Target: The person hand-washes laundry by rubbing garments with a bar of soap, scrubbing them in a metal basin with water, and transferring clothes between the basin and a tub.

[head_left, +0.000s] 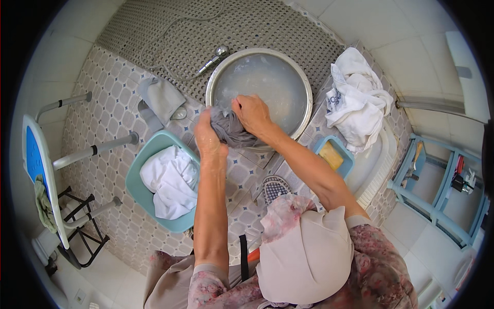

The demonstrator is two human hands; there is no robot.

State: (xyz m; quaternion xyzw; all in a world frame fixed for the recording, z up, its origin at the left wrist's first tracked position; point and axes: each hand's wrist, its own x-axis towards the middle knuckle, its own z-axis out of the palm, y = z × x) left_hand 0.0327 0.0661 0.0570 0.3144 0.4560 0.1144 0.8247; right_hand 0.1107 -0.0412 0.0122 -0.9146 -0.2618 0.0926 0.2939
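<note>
One round metal basin [309, 95], the largest item, holds cloudy water [278, 90]. Left hand [209, 138] is curved around the outer side of a grey cloth [230, 126]; right hand [252, 114] is closed in a fist at the inner side, fingers bent tight on the fabric. The bunched cloth is at the basin's near-left rim, long axis slanting from upper left to lower right. Left fingertips are hidden; contact between cloth and rim cannot be determined.

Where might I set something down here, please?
Bare tiles lie between the teal basin and chair legs, and bare mat beyond the metal basin. Its near rim is crowded by left hand, right hand and grey cloth, its right side by white laundry and a blue tray.
</note>
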